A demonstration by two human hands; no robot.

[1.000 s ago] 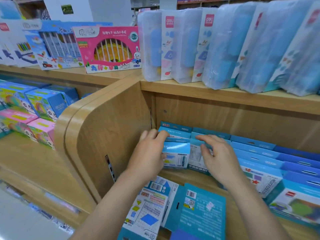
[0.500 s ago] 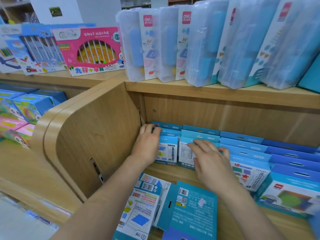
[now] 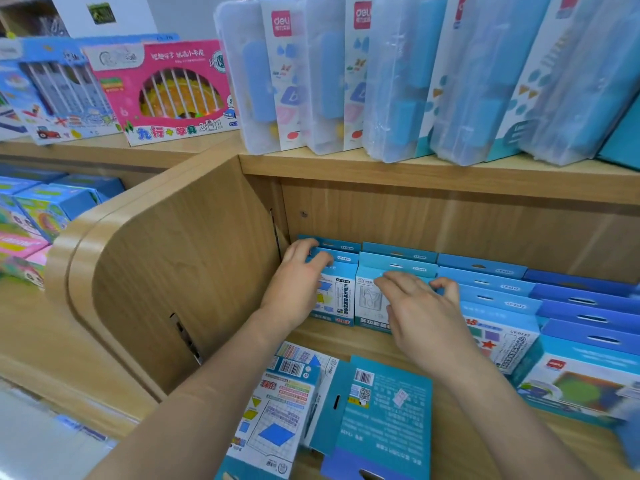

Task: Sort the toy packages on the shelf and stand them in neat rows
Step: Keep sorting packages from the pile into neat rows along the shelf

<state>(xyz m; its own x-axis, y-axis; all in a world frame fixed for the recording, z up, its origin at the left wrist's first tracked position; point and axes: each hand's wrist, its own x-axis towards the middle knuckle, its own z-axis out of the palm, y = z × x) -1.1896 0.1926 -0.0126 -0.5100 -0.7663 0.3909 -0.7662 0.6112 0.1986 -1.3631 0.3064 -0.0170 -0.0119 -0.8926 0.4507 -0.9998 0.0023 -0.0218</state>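
On the lower wooden shelf [image 3: 346, 341], blue toy packages stand in rows running front to back. My left hand [image 3: 294, 285] curls its fingers over the tops of the leftmost row, its front package [image 3: 337, 299] upright against the side panel. My right hand [image 3: 419, 306] lies with fairly straight fingers across the upper face of the second row's front package [image 3: 369, 306]. Two packages lie flat at the shelf front: a white-and-blue one [image 3: 277, 410] and a teal one [image 3: 381, 417], back side up.
A rounded wooden side panel [image 3: 173, 271] closes the shelf on the left. More blue packages [image 3: 571, 306] stand in rows to the right. The upper shelf holds clear plastic cases [image 3: 311, 81] and a pink box [image 3: 166, 91]. Coloured boxes [image 3: 34, 216] fill the neighbouring shelf.
My right hand has slid from gripping the second row's top to lying flatter across its face. My left hand stays on the leftmost row. The view has shifted closer.
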